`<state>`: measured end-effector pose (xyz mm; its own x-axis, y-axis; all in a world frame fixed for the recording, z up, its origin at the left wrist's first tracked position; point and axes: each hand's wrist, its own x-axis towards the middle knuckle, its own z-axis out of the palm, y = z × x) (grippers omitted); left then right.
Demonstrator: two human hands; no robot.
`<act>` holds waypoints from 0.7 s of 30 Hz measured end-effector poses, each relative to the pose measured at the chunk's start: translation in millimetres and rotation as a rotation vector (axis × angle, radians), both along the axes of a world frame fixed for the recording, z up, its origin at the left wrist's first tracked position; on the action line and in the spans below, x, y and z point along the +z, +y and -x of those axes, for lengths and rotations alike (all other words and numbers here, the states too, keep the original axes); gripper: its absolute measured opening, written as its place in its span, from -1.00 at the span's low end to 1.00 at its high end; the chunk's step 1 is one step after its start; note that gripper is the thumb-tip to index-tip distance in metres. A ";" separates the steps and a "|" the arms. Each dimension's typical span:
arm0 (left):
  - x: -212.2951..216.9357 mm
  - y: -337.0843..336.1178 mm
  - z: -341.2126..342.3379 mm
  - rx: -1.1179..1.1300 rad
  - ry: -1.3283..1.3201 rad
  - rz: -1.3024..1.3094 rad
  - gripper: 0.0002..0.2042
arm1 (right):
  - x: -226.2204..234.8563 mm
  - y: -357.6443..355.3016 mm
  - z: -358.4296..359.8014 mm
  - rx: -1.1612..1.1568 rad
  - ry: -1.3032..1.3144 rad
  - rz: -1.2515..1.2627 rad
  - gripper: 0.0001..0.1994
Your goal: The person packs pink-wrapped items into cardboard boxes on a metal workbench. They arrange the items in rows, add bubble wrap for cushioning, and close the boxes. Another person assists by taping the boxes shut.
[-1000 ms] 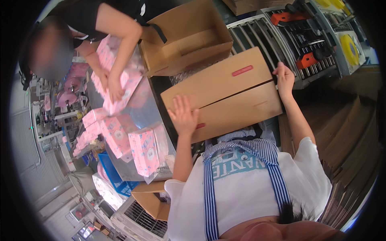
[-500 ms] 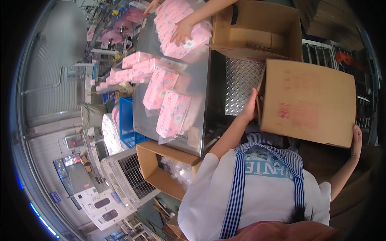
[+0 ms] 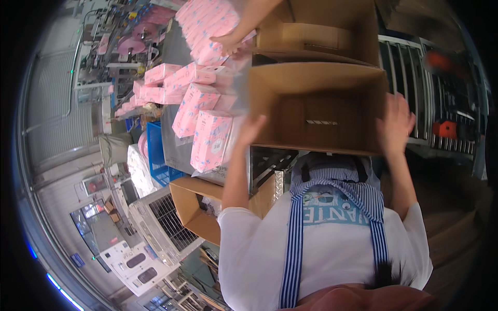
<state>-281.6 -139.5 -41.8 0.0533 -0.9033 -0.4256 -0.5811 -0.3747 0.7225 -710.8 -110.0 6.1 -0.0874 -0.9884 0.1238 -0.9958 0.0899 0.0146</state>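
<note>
A brown cardboard box [image 3: 316, 78] stands in front of me with its top open, showing its inside walls and bottom. My left hand [image 3: 252, 129] is at its left wall; its fingers are smeared by motion. At the right wall is my right hand [image 3: 396, 123], open, its fingers stretched out and close together. Whether either palm presses on the cardboard cannot be made out. Left of the box, several pink patterned packs [image 3: 211, 140] in clear film lie on a metal table [image 3: 176, 150].
Another open carton [image 3: 311, 36] stands just beyond. A co-worker's hand [image 3: 228, 45] touches a row of pink packs [image 3: 207, 23] at the table's far end. Roller conveyor [image 3: 407, 67] runs on the right. A smaller carton [image 3: 199, 220] and a blue crate [image 3: 158, 150] sit at left.
The box has turned from showing its printed outside to showing its open inside, and moved left against the far carton. Both my hands moved left with it. The co-worker's hand shifted along the packs.
</note>
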 end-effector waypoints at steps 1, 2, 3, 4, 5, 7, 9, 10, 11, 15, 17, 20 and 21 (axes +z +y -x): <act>-12.7 12.8 18.9 -0.003 -0.078 -0.019 -0.43 | -9.8 3.8 33.0 -0.077 -0.156 -0.094 -0.18; -11.5 19.6 48.3 -0.014 -0.258 -0.040 -0.44 | -49.0 21.0 76.6 -0.103 -0.261 0.014 -0.19; 2.4 22.2 81.4 -0.053 -0.035 -0.040 -0.43 | -96.0 43.9 125.6 -0.199 -0.361 0.109 -0.38; -20.2 42.9 81.8 -0.062 -0.040 -0.058 -0.44 | -98.2 47.5 153.3 -0.365 -0.455 -0.140 -0.49; -45.2 59.3 74.6 -0.045 0.231 -0.135 -0.49 | -94.4 53.9 176.0 -0.533 -0.519 -0.404 -0.56; -72.0 61.4 52.1 0.044 0.376 -0.114 -0.50 | -99.1 78.1 207.2 -0.388 -0.814 -0.171 -0.61; -74.4 38.8 41.2 0.072 0.144 0.118 -0.51 | -108.2 89.1 220.3 -0.417 -0.682 -0.224 -0.62; -108.3 49.0 22.6 0.037 -0.186 0.208 -0.50 | -110.1 84.2 212.4 -0.396 -0.632 -0.256 -0.63; -118.4 41.0 24.1 -0.123 -0.452 0.341 -0.49 | -108.6 80.7 197.0 -0.436 -0.484 -0.306 -0.64; -113.1 11.5 24.6 -0.383 -0.740 0.427 -0.65 | -59.6 40.5 83.9 -0.272 -0.480 -0.306 -0.61; -66.6 -14.0 0.1 -0.481 -0.382 0.376 -0.73 | -57.5 30.5 43.3 -0.352 -0.423 -0.484 -0.62; 10.1 -71.6 -68.2 -0.314 -0.571 0.677 -0.80 | -97.4 39.6 15.6 -0.290 -0.466 -0.125 -0.35; 15.9 -81.5 -115.2 -0.176 -0.702 0.742 -0.77 | -50.1 20.5 -39.4 -0.208 0.225 0.007 -0.29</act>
